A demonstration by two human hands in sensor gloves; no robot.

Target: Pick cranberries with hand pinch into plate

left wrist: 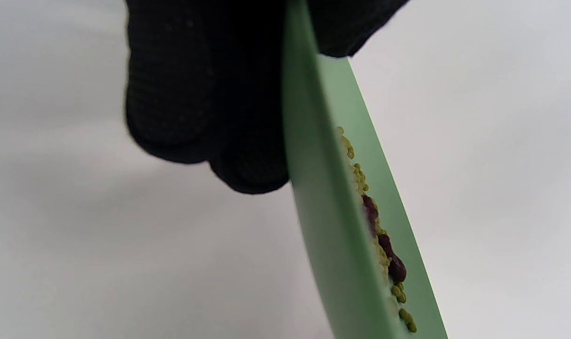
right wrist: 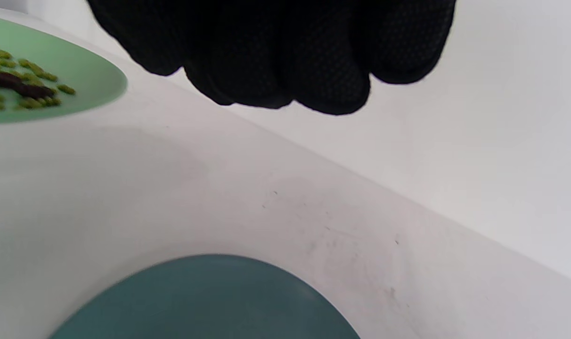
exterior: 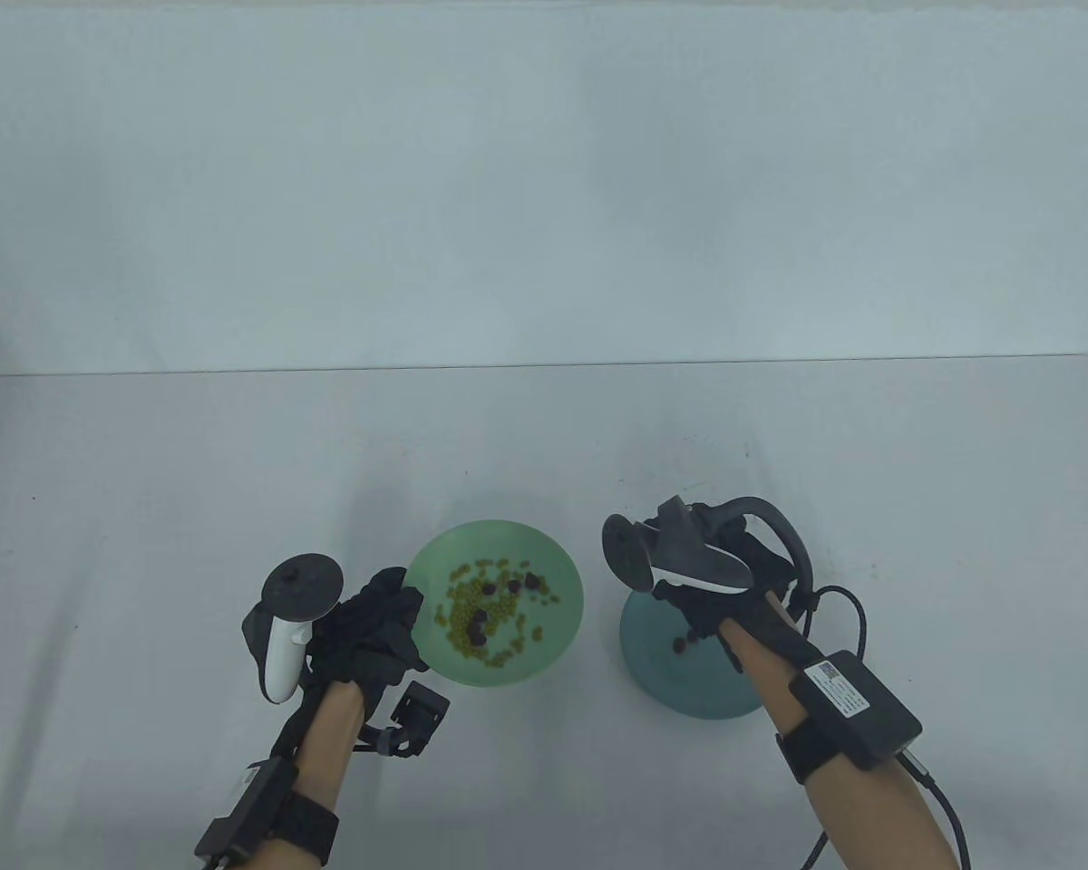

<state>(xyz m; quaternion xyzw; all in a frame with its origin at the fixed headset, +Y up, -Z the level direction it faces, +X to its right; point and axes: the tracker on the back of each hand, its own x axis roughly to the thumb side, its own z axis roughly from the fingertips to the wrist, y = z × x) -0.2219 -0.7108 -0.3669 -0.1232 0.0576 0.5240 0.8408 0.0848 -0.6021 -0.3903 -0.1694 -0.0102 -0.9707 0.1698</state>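
A green plate [exterior: 553, 562] holds yellow-green beans and several dark cranberries [exterior: 479, 625]. My left hand [exterior: 408, 605] grips its left rim; the left wrist view shows the fingers [left wrist: 196, 94] under the rim of the green plate [left wrist: 323, 226], with cranberries [left wrist: 384, 242] on it. A teal plate [exterior: 671, 680] to the right holds two cranberries [exterior: 685, 643]. My right hand [exterior: 689, 609] hovers above the teal plate. In the right wrist view its fingers [right wrist: 285, 70] are bunched together above the teal plate [right wrist: 210, 301]; no cranberry shows between them.
The plates sit side by side near the table's front, a small gap between them. The green plate [right wrist: 83, 75] lies to the left of my right hand. Bare grey table stretches behind, ending at a far edge against a pale wall.
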